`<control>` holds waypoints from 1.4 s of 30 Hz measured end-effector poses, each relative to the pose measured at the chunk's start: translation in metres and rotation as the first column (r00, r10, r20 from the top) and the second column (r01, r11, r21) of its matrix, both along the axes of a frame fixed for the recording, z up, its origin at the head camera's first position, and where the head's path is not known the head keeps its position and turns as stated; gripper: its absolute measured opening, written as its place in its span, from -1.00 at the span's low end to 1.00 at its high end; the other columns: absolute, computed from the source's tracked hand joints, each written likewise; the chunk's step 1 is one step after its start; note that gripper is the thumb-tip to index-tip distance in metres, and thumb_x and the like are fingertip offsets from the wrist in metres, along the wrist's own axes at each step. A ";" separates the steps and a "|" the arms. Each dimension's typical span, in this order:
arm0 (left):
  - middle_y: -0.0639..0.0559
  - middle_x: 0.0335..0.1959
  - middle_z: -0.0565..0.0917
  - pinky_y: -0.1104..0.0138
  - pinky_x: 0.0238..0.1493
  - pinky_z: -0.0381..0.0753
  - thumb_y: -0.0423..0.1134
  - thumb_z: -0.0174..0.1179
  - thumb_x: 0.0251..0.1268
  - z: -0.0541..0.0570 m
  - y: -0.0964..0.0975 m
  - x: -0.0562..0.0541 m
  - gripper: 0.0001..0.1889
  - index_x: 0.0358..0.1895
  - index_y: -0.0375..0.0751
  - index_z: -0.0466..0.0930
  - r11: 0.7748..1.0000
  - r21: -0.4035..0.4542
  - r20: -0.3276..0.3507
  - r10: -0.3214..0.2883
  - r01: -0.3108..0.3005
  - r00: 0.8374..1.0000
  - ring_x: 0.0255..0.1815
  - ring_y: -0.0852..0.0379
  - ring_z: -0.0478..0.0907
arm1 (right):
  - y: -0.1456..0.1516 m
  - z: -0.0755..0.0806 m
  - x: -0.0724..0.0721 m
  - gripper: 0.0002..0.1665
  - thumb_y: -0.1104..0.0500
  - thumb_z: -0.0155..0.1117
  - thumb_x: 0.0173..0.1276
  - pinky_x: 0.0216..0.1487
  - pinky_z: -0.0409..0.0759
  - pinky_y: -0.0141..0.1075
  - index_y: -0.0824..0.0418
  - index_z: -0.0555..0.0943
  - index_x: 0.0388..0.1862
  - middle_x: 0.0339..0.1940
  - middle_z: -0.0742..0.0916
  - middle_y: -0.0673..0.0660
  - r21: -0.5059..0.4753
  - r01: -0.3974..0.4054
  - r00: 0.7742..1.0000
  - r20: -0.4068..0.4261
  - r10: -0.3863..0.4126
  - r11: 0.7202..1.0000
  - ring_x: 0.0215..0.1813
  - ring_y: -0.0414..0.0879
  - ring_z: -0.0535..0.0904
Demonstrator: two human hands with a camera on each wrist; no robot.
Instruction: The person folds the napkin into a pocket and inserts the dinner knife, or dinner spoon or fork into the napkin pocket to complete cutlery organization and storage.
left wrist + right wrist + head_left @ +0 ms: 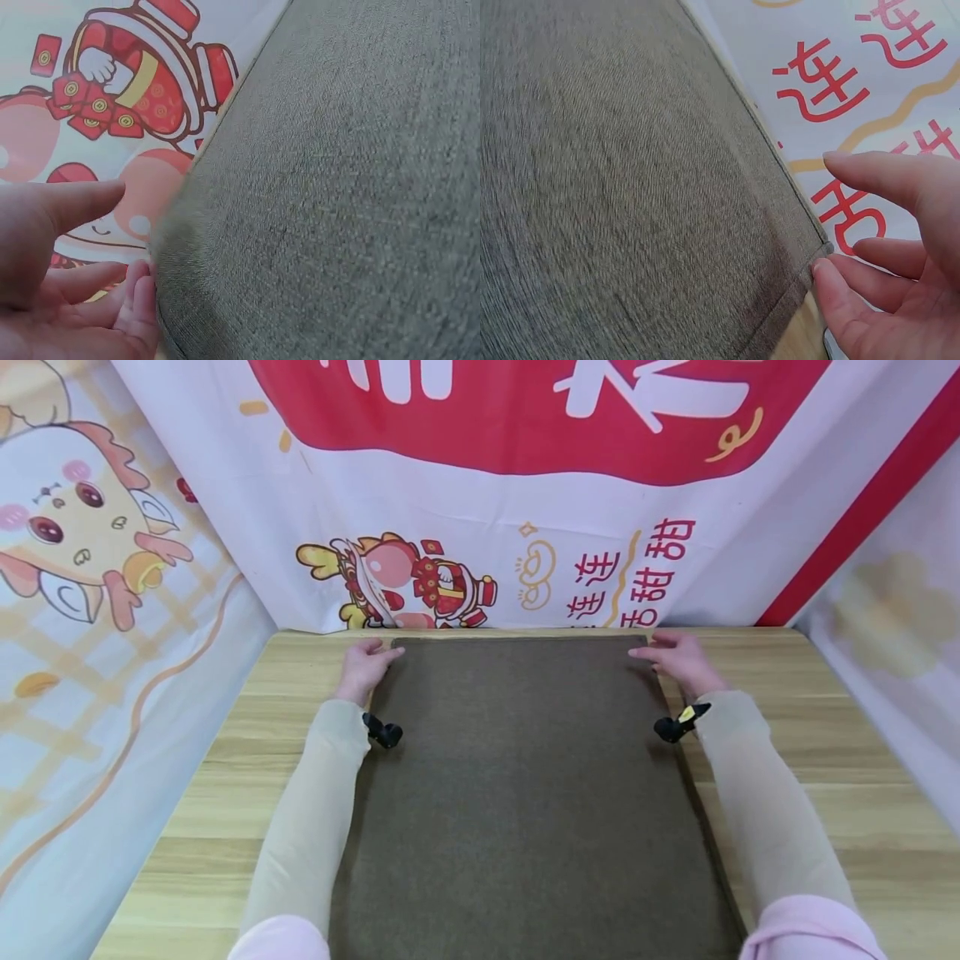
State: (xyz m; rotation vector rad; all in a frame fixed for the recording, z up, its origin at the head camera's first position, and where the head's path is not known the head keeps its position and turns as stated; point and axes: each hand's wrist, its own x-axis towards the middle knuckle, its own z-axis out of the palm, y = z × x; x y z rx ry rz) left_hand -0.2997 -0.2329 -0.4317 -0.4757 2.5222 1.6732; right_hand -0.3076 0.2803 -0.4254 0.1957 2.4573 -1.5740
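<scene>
Honestly, left grip point(363, 670) and right grip point(682, 663) are loosely spread, pinching nothing; cloth point(517, 777) between looks soft, light; grab nearest corners point(819, 243).

Red-and-white printed cloth point(495, 497) hangs at twelve o'clock behind the wood-grain bench point(225, 793), cartoon-patterned cloth point(97, 627) at ten, pale cloth point(892, 610) at two.

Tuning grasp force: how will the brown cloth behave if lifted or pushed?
The cloth is probably floppy: it looks like thin woven fabric. It seems unlikely to roll or tip, since it lies broad and flat on the table. Likely not very slippery: close up, its weave looks coarse.
</scene>
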 end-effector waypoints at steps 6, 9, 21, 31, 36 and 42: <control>-0.26 0.51 0.31 0.09 0.45 0.27 -0.13 0.20 0.51 0.000 0.009 -0.004 -0.36 0.53 -0.30 0.27 1.000 -0.030 0.053 -0.004 0.006 0.999 0.46 -0.09 0.31 | -0.006 0.001 0.001 0.00 -0.04 0.36 0.46 0.43 0.31 0.04 0.34 0.08 0.63 0.58 0.27 0.34 0.031 -0.024 1.000 0.012 0.024 0.999 0.44 0.21 0.31; -0.26 0.44 0.40 0.10 0.42 0.31 -0.18 0.18 0.52 0.000 0.013 -0.002 -0.41 0.51 -0.29 0.32 1.000 -0.021 0.020 -0.005 0.005 1.000 0.41 -0.09 0.37 | -0.009 0.001 0.000 -0.01 -0.06 0.35 0.47 0.43 0.32 0.03 0.31 0.10 0.64 0.58 0.29 0.32 0.028 -0.034 0.999 0.015 0.033 0.999 0.45 0.19 0.30; -0.27 0.40 0.38 0.06 0.48 0.18 -0.10 -0.06 0.67 0.012 0.005 0.006 -0.49 0.43 -0.40 0.40 0.992 0.060 0.006 -0.111 0.111 0.994 0.41 -0.11 0.27 | -0.007 0.008 0.008 0.00 -0.36 0.19 0.45 0.18 0.47 -0.01 0.31 0.27 0.56 0.37 0.49 0.32 0.090 -0.048 0.991 0.131 0.036 0.995 0.29 0.19 0.41; -0.17 0.29 0.57 0.09 0.32 0.41 -0.15 0.16 0.56 0.007 0.002 0.007 -0.58 0.34 -0.24 0.56 0.999 -0.015 -0.080 -0.049 0.048 0.996 0.24 -0.04 0.46 | -0.010 0.000 0.005 -0.20 -0.09 0.19 0.56 0.37 0.35 0.07 0.27 0.25 0.59 0.51 0.38 0.33 0.060 0.112 0.994 -0.008 -0.112 0.992 0.34 0.18 0.34; -0.21 0.28 0.58 0.10 0.32 0.41 -0.20 0.17 0.54 0.012 0.000 0.012 -0.59 0.32 -0.30 0.57 0.997 -0.049 -0.119 -0.072 0.067 0.990 0.26 -0.06 0.47 | -0.010 0.001 0.003 -0.39 0.02 0.21 0.55 0.07 0.51 -0.21 0.36 0.48 0.41 0.23 0.58 0.30 0.082 0.165 0.983 -0.098 -0.157 0.983 0.00 -0.06 0.52; -0.22 0.16 0.63 0.31 -0.11 0.60 -0.19 0.19 0.52 0.020 -0.008 0.020 -0.59 0.31 -0.29 0.58 0.999 -0.033 -0.124 -0.045 0.042 0.991 -0.21 0.15 0.62 | -0.002 0.016 0.009 -0.47 0.14 0.23 0.52 -0.33 0.61 -0.37 0.46 0.50 0.32 -0.02 0.65 0.23 0.057 0.127 0.984 -0.129 -0.119 0.990 -0.38 -0.28 0.64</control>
